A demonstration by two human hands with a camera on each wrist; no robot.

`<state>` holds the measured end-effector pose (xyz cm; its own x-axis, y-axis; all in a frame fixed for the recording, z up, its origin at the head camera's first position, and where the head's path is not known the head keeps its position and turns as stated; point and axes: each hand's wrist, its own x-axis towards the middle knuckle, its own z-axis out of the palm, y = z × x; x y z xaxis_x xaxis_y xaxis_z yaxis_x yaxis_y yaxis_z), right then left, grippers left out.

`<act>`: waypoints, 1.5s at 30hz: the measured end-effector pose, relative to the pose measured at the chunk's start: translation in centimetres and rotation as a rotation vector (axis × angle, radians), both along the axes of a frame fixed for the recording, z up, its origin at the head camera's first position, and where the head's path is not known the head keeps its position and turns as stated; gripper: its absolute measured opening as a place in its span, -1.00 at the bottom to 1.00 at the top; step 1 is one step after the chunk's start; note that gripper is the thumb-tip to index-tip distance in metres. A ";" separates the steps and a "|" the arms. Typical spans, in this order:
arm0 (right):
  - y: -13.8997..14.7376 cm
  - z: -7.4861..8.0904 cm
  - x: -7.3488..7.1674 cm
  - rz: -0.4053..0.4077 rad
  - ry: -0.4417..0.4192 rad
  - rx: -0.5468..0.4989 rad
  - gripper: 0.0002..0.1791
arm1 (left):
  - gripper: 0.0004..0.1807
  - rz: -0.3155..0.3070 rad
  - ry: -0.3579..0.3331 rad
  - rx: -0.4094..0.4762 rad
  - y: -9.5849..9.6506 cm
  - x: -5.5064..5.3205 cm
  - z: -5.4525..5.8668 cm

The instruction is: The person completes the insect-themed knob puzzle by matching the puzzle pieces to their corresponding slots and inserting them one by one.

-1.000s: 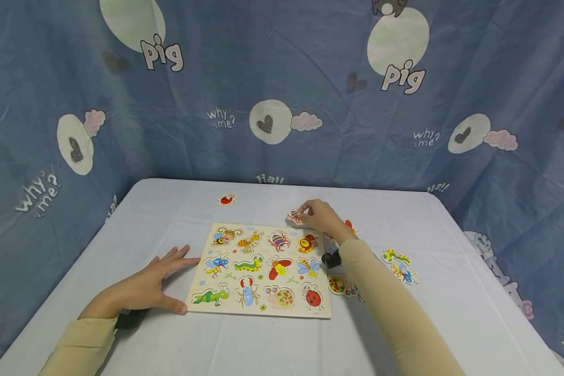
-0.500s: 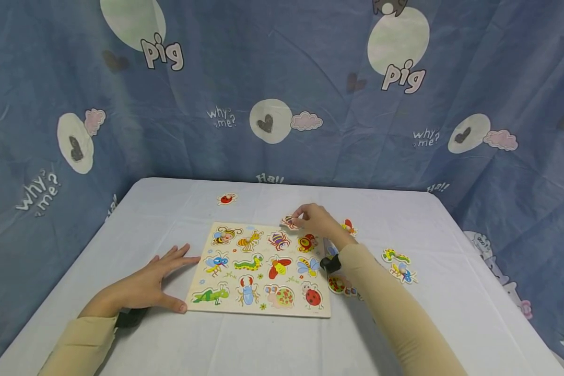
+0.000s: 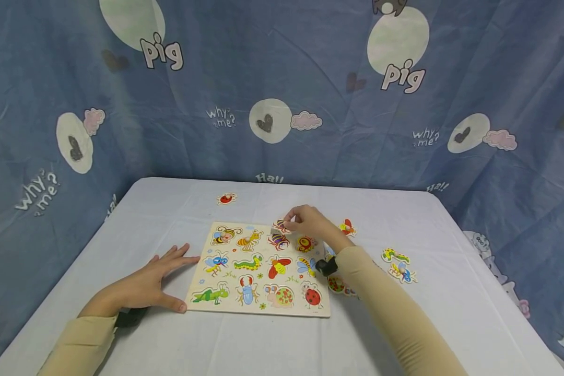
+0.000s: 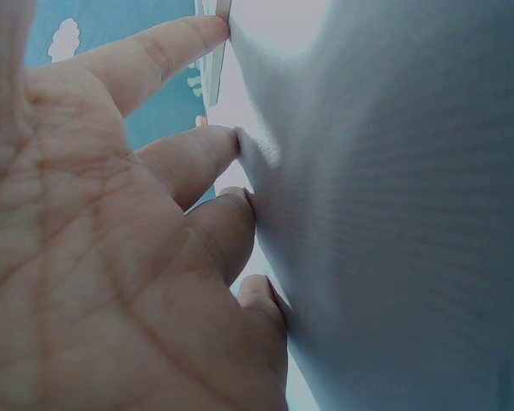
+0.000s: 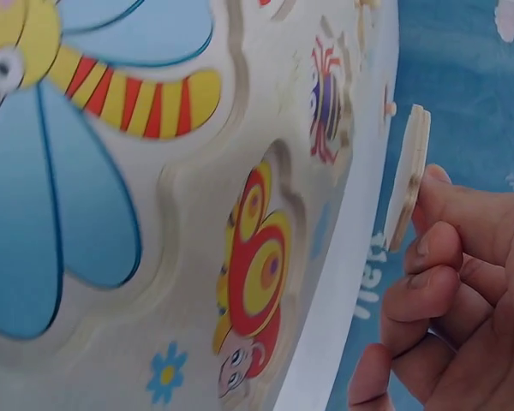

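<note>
Your right hand [image 3: 310, 222] pinches a spider piece [image 3: 280, 225] between thumb and fingers at the far edge of the puzzle board [image 3: 234, 308], just behind the printed spider [image 3: 279, 242], while your left hand [image 3: 145, 284] spreads its fingers flat, forefinger and thumb at the board's left side. A ladybug piece [image 3: 226, 199] lies beyond the board; to the right sit a red-winged piece [image 3: 348, 227], a caterpillar piece [image 3: 395, 256], a blue-winged piece [image 3: 402, 272] and a spotted piece [image 3: 336, 285]. Your right sleeve [image 3: 395, 313] and black wrist camera [image 3: 326, 267] cross in front of that group. A white cloth [image 3: 169, 339] covers the table before a blue curtain [image 3: 192, 156] printed "pig" and "why me?" Pieces beneath the forearm are partly hidden; the right wrist view shows the held piece only edge-on, its picture unseen.
</note>
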<state>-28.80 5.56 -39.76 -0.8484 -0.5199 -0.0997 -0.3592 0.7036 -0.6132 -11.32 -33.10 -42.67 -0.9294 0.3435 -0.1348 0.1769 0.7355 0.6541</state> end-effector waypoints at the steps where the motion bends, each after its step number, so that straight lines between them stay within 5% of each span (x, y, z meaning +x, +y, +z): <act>1: -0.1 0.1 0.1 0.005 -0.004 0.007 -0.77 | 0.24 0.001 0.000 -0.001 0.0 0.0 0.0; 26: -1.2 0.2 1.0 0.117 -0.040 0.125 -0.84 | 0.24 0.017 -0.008 -0.014 0.1 0.1 -0.1; 45: -1.1 -0.4 1.2 0.145 -0.054 0.099 -0.87 | 0.24 0.011 -0.002 -0.022 0.1 0.0 0.1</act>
<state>-27.65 4.41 -40.20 -0.7571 -0.6221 -0.1995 -0.4300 0.7044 -0.5648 -11.30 -32.98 -42.59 -0.9328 0.3304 -0.1438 0.1679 0.7517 0.6377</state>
